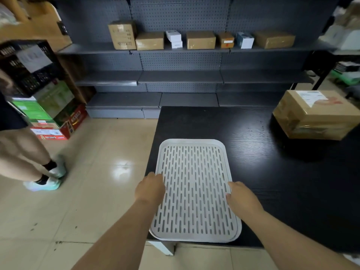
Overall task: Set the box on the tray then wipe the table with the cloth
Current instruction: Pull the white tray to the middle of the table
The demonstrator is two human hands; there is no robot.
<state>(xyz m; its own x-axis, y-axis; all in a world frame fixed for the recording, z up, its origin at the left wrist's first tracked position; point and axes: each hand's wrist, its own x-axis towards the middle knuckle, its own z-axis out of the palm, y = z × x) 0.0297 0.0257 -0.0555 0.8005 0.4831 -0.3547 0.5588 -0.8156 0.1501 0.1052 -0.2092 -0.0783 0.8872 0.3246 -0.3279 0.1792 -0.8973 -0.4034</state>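
Observation:
A white slotted tray [194, 145] lies flat at the near left corner of the black table [272, 182], its near left corner slightly past the table's edge. My left hand [151, 187] grips the tray's left rim, fingers curled down over it. On the right rim sits my right hand [242, 198], gripping in the same way. The cardboard box [315, 114], taped and bearing a white label, stands at the table's far right, well away from both hands. No cloth is in view.
Grey shelving [179, 77] with several small boxes on its top shelf stands behind the table. Another person's legs [25, 152] are at the left on the tiled floor, beside stacked cartons [50, 114].

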